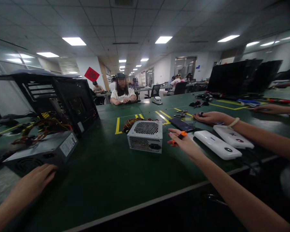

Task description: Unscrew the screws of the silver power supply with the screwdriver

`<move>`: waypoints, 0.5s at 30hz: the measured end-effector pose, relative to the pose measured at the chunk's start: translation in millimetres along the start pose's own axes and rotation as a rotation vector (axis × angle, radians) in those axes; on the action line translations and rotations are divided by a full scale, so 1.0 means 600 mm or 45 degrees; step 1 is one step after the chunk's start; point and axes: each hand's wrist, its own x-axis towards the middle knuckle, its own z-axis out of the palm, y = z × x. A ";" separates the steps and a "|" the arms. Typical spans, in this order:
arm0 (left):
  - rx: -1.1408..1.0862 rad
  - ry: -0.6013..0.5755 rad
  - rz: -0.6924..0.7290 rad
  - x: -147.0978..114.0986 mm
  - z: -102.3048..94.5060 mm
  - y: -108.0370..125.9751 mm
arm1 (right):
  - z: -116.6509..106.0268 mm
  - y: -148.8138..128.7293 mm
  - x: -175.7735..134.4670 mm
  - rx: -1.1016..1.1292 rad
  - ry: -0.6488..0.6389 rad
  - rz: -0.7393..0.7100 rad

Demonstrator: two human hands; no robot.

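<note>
My left hand rests at the near edge of a grey computer power supply with bundled cables, fingers stretched out and slightly bent. Whether it presses on the case I cannot tell. My right hand hovers over the table with its fingers apart, pointing left. An orange-and-black band shows around its fingers and seems worn rather than gripped. Just left of these fingers, not visibly touched, stands a second, silver power supply with a perforated top and a socket facing me; its coloured wires lie behind it.
An opened black computer case stands at left. To the right lie a dark phone, two white power banks and a neighbour's hand with a small dark object. Monitors stand farther right. Another person sits opposite.
</note>
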 end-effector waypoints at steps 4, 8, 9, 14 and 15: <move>0.341 -0.156 0.217 0.006 0.034 0.074 | 0.021 0.005 0.055 0.051 -0.130 0.151; 0.279 -0.286 0.525 0.006 0.092 0.239 | 0.043 0.000 0.097 0.110 -0.305 0.221; 0.270 -0.311 0.608 0.008 0.108 0.283 | 0.049 -0.001 0.105 0.121 -0.335 0.224; 0.410 -0.396 0.970 0.029 0.172 0.438 | 0.090 -0.002 0.137 0.159 -0.440 0.222; 0.462 -0.417 1.029 0.035 0.181 0.454 | 0.096 -0.001 0.142 0.165 -0.460 0.220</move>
